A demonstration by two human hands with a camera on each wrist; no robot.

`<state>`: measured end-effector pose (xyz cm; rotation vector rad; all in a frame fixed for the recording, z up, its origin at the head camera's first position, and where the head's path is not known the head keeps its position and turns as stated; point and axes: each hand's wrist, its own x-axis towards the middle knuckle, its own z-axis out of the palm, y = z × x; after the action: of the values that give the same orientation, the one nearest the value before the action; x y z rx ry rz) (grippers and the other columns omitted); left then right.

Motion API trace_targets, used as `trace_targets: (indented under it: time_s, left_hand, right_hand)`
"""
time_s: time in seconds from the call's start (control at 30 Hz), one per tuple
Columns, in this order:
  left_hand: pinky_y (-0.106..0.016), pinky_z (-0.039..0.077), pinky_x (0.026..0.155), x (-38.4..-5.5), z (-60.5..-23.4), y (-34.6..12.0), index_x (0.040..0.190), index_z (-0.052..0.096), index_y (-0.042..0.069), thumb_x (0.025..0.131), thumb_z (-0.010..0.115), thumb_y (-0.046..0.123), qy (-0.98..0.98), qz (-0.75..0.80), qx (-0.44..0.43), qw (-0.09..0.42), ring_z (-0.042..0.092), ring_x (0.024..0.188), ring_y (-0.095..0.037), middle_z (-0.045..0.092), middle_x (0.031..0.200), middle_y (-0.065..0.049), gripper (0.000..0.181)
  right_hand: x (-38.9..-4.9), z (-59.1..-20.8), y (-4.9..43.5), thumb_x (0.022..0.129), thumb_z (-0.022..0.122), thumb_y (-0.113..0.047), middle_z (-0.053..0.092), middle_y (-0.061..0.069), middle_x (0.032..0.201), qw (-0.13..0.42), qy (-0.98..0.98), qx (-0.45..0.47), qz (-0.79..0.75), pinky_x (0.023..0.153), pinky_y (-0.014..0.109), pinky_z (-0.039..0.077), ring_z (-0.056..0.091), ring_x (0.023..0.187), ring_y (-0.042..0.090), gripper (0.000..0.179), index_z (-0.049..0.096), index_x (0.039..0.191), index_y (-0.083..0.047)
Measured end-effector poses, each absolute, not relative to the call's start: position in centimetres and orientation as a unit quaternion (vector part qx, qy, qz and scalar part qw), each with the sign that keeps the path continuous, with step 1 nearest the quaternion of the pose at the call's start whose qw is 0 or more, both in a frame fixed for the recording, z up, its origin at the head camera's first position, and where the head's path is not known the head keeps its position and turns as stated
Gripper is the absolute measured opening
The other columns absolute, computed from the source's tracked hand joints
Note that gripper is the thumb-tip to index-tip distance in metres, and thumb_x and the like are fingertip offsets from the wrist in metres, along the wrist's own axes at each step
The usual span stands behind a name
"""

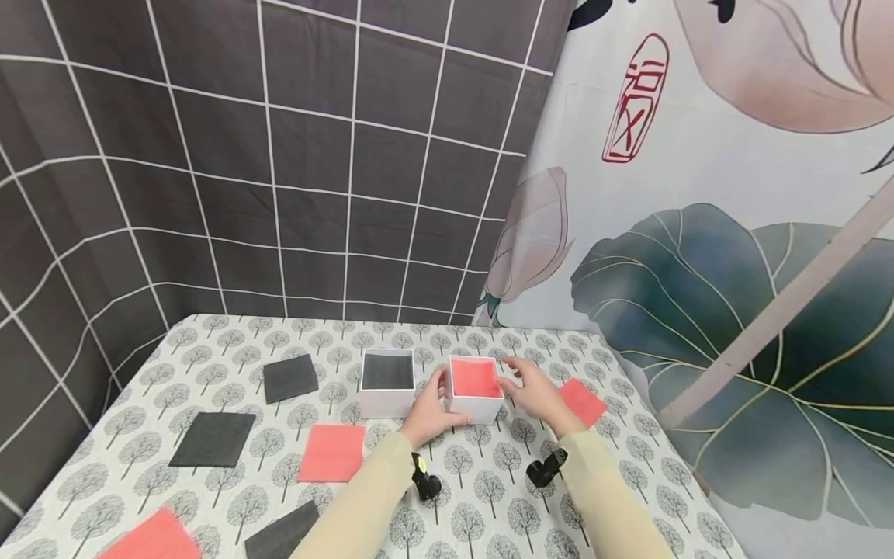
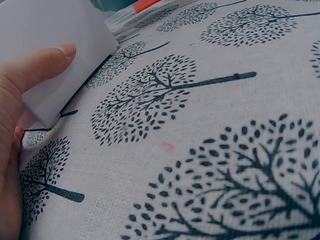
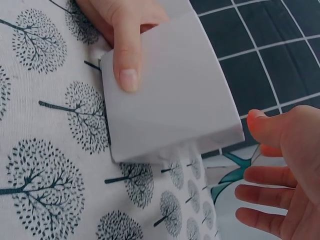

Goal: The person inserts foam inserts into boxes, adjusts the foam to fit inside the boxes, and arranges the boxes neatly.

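Note:
My left hand (image 1: 427,411) grips a small white open-topped box (image 1: 483,409) from its left side, the thumb lying across the front wall. Inside that box lies a flat red sheet (image 1: 476,378), cloth or paper. To the right of the box is my right hand (image 1: 536,394); the right wrist view shows its fingers (image 3: 265,195) loosely bent, holding nothing and apart from the wall. A second white box (image 1: 386,405), with a black sheet (image 1: 388,372) inside, stands just left of the first. The left wrist view shows the thumb (image 2: 55,59) pressed on the box wall.
Black squares (image 1: 290,378) (image 1: 213,439) and red squares (image 1: 331,453) lie flat on the tree-print tablecloth (image 1: 461,497), left of the boxes. Another red square (image 1: 583,402) lies beyond my right wrist. Behind the table hang a dark grid curtain (image 1: 307,155) and a flower-print curtain (image 1: 587,186).

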<state>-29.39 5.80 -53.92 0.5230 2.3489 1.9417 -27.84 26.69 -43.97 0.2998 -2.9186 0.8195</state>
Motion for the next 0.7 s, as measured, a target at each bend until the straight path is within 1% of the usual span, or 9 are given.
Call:
trace_targets:
  time_s: [0.23, 0.4, 0.5, 0.6, 0.7]
  left_hand:
    - [-0.043, 0.037, 0.101, -29.7, -54.3, 5.7, 0.144, 0.026, 0.020, 0.057, 0.089, 0.031, 0.761, 0.626, 0.167, 0.023, 0.046, 0.118, -0.022, 0.046, 0.133, -0.003, 0.108]
    - [-0.044, 0.035, 0.103, -29.6, -54.2, 5.7, 0.146, 0.023, 0.016, 0.057, 0.088, 0.032, 0.762, 0.626, 0.166, 0.026, 0.043, 0.123, -0.026, 0.044, 0.135, -0.006, 0.111]
    - [-0.042, 0.035, 0.103, -29.5, -54.2, 5.8, 0.146, 0.023, 0.015, 0.057, 0.088, 0.032, 0.762, 0.626, 0.165, 0.027, 0.043, 0.123, -0.026, 0.044, 0.135, -0.006, 0.111]
    - [-0.041, 0.036, 0.103, -29.4, -54.1, 5.8, 0.146, 0.024, 0.015, 0.057, 0.088, 0.033, 0.763, 0.625, 0.165, 0.025, 0.044, 0.123, -0.026, 0.045, 0.134, -0.006, 0.111]
    - [-0.042, 0.035, 0.104, -29.4, -54.1, 5.8, 0.146, 0.023, 0.013, 0.057, 0.088, 0.033, 0.762, 0.626, 0.167, 0.025, 0.043, 0.124, -0.028, 0.043, 0.136, -0.009, 0.113]
  right_hand:
    - [-27.8, -44.2, 27.7, 0.089, 0.062, -0.027, 0.052, 0.023, 0.123, 0.042, -0.951, 0.082, 0.296, 0.090, 0.052, 0.045, 0.052, 0.109, 0.038, 0.062, 0.036, 0.138, 0.000]
    - [-27.8, -44.3, 28.6, 0.088, 0.063, -0.027, 0.051, 0.024, 0.125, 0.043, -0.952, 0.078, 0.291, 0.091, 0.052, 0.044, 0.051, 0.110, 0.038, 0.065, 0.034, 0.139, 0.002]
    - [-27.7, -44.4, 29.3, 0.086, 0.064, -0.031, 0.049, 0.025, 0.127, 0.040, -0.954, 0.078, 0.287, 0.092, 0.052, 0.043, 0.050, 0.111, 0.039, 0.070, 0.033, 0.139, 0.003]
    - [-27.7, -44.5, 29.9, 0.085, 0.065, -0.035, 0.048, 0.025, 0.128, 0.038, -0.956, 0.074, 0.280, 0.091, 0.053, 0.044, 0.049, 0.111, 0.040, 0.074, 0.032, 0.140, 0.002]
    - [-27.5, -44.5, 30.4, 0.085, 0.065, -0.034, 0.047, 0.026, 0.129, 0.041, -0.960, 0.068, 0.268, 0.089, 0.054, 0.045, 0.049, 0.112, 0.041, 0.072, 0.033, 0.140, 0.000]
